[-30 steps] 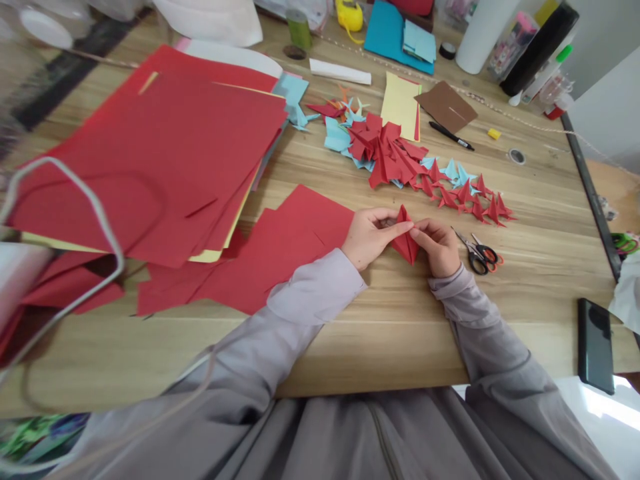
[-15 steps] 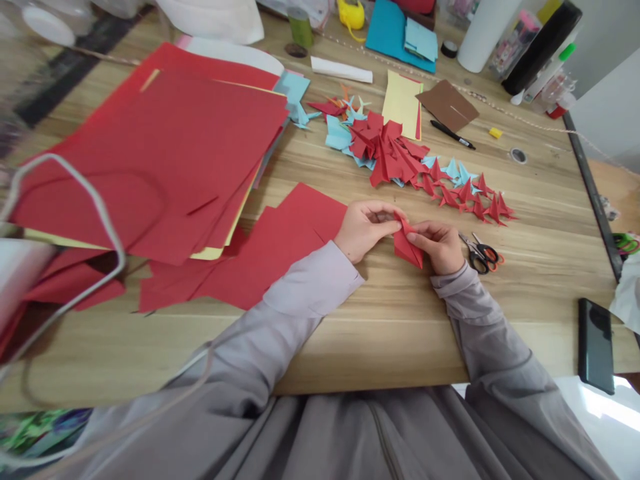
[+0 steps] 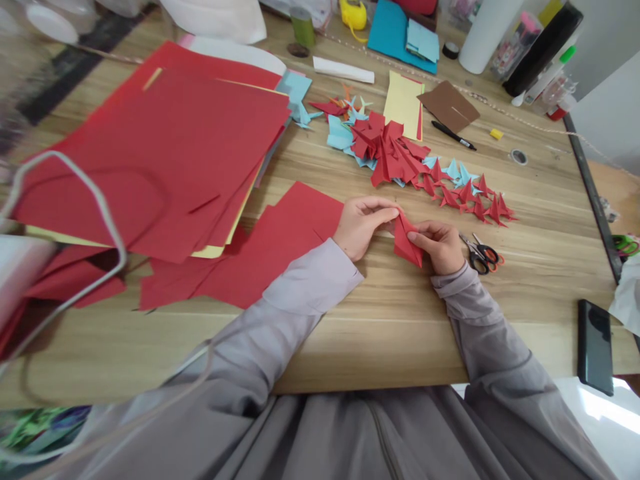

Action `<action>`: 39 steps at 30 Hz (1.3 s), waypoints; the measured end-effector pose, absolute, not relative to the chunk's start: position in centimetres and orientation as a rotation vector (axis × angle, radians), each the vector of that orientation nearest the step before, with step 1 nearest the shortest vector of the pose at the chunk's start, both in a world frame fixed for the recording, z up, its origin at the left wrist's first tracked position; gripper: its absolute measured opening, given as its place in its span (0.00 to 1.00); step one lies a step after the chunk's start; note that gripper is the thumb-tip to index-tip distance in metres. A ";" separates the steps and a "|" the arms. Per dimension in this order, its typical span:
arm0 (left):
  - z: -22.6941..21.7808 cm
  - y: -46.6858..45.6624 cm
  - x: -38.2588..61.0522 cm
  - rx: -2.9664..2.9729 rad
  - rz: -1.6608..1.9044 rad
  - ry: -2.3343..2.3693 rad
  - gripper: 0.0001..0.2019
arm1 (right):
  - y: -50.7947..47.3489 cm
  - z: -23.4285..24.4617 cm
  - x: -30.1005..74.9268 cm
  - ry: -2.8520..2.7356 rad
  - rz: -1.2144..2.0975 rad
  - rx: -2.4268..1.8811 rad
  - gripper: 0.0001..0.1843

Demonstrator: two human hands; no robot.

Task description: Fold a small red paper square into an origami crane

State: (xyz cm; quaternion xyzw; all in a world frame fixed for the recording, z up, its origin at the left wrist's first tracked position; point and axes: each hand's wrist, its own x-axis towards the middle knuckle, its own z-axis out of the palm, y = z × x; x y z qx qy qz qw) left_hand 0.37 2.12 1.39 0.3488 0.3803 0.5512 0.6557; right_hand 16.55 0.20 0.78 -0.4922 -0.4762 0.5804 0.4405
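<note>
A small folded piece of red paper (image 3: 407, 245) is held between my two hands above the table's front half. My left hand (image 3: 364, 225) pinches its upper tip between thumb and fingers. On its right edge, my right hand (image 3: 441, 245) grips the paper with thumb and forefinger. Scissors (image 3: 481, 255) with black handles lie just beside my right hand, with orange handles partly showing under them. Left of my left hand, loose red sheets (image 3: 280, 247) overlap on the table. Beyond my hands lies a heap of folded red paper pieces (image 3: 387, 150), mixed with light blue ones.
A large stack of red sheets (image 3: 165, 147) covers the left side, with a white bent tube (image 3: 100, 200) in front. Yellow paper (image 3: 403, 103), a brown card (image 3: 449, 107) and a black pen (image 3: 453, 135) lie farther back. A phone (image 3: 595, 347) rests at the right front edge.
My left thumb and fingers have shifted slightly up and left at the paper's top, and more of the fold shows. My right hand keeps nearly the same hold.
</note>
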 end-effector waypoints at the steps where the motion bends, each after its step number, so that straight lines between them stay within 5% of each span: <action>1: 1.5 2.2 0.3 0.763 1.257 0.843 0.07 | 0.2 0.7 16.6 -1.183 1.437 -1.220 0.12; 16: 1.4 1.2 0.9 1.130 1.108 1.011 0.12 | 0.1 1.0 16.4 -1.222 1.435 -1.196 0.14; 36: 1.0 1.9 0.9 0.769 1.184 0.903 0.21 | 0.0 1.0 16.3 -1.223 1.415 -1.257 0.16; 39: 1.1 1.9 0.9 0.840 1.192 0.921 0.17 | 0.0 1.1 16.2 -1.216 1.387 -1.253 0.16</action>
